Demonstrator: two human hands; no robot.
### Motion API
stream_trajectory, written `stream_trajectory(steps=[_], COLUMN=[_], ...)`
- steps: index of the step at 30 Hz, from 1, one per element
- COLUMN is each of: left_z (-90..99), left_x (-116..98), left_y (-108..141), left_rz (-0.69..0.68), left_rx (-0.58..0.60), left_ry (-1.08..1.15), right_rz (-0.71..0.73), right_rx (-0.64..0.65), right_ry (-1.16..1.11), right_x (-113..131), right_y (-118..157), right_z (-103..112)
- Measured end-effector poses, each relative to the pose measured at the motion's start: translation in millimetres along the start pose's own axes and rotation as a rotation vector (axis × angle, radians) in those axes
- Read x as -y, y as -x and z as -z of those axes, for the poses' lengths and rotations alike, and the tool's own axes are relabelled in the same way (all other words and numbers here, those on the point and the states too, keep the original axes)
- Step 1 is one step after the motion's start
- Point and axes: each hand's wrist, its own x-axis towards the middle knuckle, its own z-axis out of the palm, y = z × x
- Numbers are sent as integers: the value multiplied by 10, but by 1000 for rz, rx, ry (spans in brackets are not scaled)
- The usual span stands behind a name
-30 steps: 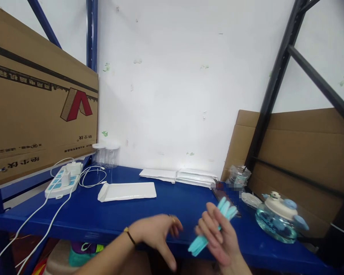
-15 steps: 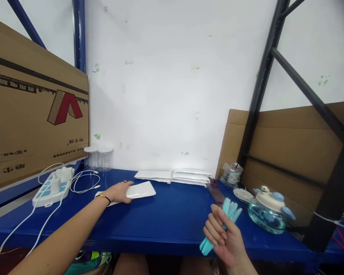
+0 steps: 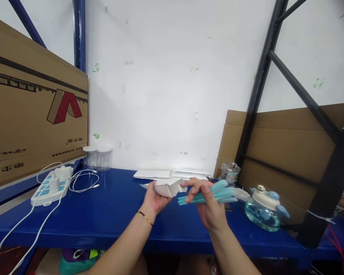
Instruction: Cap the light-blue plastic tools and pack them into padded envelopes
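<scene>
My left hand [image 3: 157,200] is closed on a white paper packet [image 3: 167,188], held above the middle of the blue table. The packet looks like a folded paper bag or envelope, its near side creased. My right hand [image 3: 208,202] grips a bundle of several light-blue flat sticks [image 3: 220,193], slightly blurred; I cannot tell exactly what they are. Its fingertips reach the right end of the packet. Behind the hands, white folded paper packets [image 3: 152,174] lie against the wall, partly hidden by the held one.
On the left, a power strip [image 3: 50,189] with white cables [image 3: 83,181] and two clear lidded jars [image 3: 104,158] stand before a large cardboard box [image 3: 40,103]. To the right are a glass teapot [image 3: 263,210], a plastic cup [image 3: 229,172] and a black rack post [image 3: 322,191].
My left hand has lifted the white packet from the table and brought it to the middle. My right hand has moved up and left with the blue sticks, meeting the packet.
</scene>
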Motion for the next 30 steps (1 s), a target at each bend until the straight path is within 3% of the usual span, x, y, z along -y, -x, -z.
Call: stream_trajectory(steps=[4, 9, 11, 13, 14, 15, 18, 20, 24, 30], left_z=[-92, -273, -220, -78, 11, 98, 269, 286, 237, 234], left_x=[315, 431, 439, 441, 444, 447, 480, 524, 631, 699], left_y=[56, 251, 346, 420, 440, 445, 361, 228, -86, -292], left_rz=[59, 133, 199, 176, 66, -147, -920, -1192, -1148, -1065], left_rx=[20, 99, 170, 205, 174, 96, -171, -309, -536, -605], left_ry=[70, 88, -37, -336, -547, -770, -1328, -1570, -1738, -1676], right_rz=[86, -65, -139, -184, -201, -225, -314, -354, -386, -443], right_rx=[92, 144, 120, 70, 35, -6, -117, -142, -125, -108], right_ry=[393, 534, 557, 576, 573, 561, 525, 513, 454, 457], right_x=[-53, -195, -255, -308, -331, -354, -410, -433, -436, -452], right_y=[-196, -378, -471, -598, -670, -744, -932, -997, -999, -992], right_z=[-11, 45, 86, 143, 173, 201, 231, 183, -22, -199])
